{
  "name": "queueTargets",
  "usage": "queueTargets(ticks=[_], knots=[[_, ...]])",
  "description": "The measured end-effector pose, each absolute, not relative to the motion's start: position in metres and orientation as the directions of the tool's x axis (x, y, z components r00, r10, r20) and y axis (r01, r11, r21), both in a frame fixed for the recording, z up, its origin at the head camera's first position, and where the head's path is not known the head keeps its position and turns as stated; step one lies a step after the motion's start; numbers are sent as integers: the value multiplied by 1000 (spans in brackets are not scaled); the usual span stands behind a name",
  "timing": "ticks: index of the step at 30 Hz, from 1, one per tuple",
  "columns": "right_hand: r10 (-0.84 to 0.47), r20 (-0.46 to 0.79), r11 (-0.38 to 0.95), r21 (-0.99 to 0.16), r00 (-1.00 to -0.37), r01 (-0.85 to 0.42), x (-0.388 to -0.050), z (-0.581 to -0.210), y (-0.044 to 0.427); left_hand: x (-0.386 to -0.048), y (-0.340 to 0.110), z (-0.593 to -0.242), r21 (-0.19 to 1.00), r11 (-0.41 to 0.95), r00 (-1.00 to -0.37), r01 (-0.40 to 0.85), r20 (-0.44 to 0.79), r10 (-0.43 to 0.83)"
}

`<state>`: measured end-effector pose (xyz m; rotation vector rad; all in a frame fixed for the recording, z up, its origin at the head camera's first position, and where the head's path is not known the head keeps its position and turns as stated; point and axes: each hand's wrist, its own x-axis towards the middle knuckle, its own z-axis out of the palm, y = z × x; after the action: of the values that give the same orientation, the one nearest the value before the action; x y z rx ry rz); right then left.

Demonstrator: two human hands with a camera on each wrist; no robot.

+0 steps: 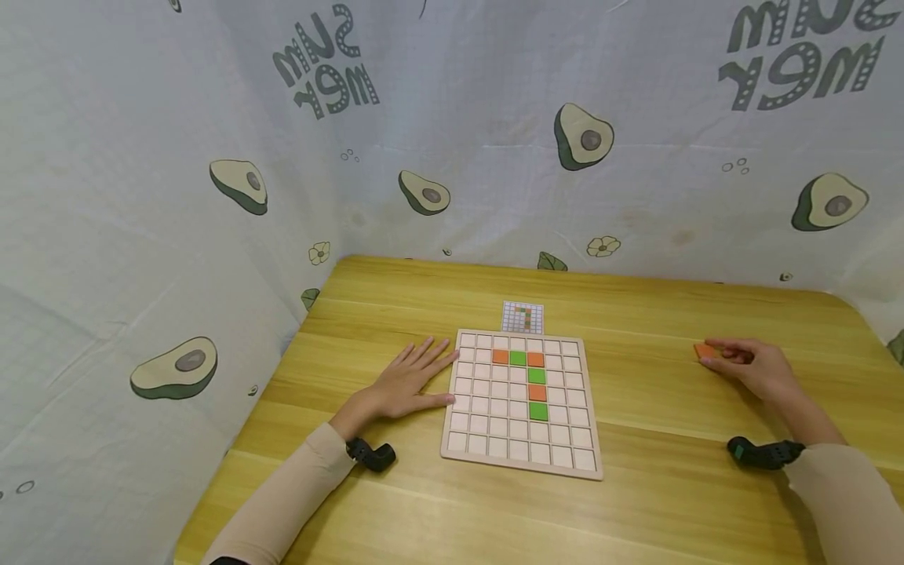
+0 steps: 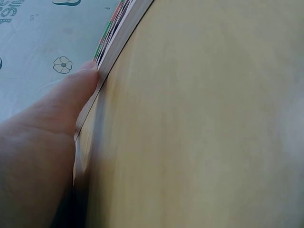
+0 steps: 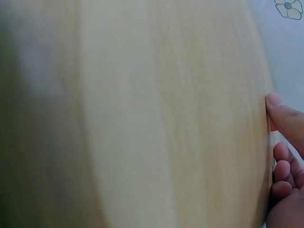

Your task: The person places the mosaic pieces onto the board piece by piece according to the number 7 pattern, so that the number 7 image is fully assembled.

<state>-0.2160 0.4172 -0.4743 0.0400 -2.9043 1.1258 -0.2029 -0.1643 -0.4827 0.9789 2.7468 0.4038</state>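
Note:
A wooden grid board [image 1: 487, 457] with pale square cells lies on the table. Orange and green square tiles sit in some cells: a short row near the top, then a column running down, with an orange tile [image 1: 537, 393] between two green ones. My left hand [image 1: 410, 384] rests flat with spread fingers, its thumb and fingertips touching the board's left edge. Well to the right of the board, my right hand [image 1: 759, 369] pinches an orange square tile [image 1: 702, 351] between thumb and finger. In the right wrist view only a sliver of that orange tile [image 3: 272, 125] shows.
A small printed card [image 1: 523, 316] with a coloured grid pattern lies against the board's far edge. Behind the wooden table [image 1: 664, 502] hangs a pale curtain [image 1: 494, 212] printed with avocados, which also closes off the left side. Each wrist wears a black strap.

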Motion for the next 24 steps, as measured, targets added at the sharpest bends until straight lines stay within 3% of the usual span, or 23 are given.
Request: queueTargets(ticks=[24], knots=[[-52, 6, 753, -656, -999, -44, -216, -467, 412, -205, -166, -485, 315, 748, -763, 584, -102, 639]])
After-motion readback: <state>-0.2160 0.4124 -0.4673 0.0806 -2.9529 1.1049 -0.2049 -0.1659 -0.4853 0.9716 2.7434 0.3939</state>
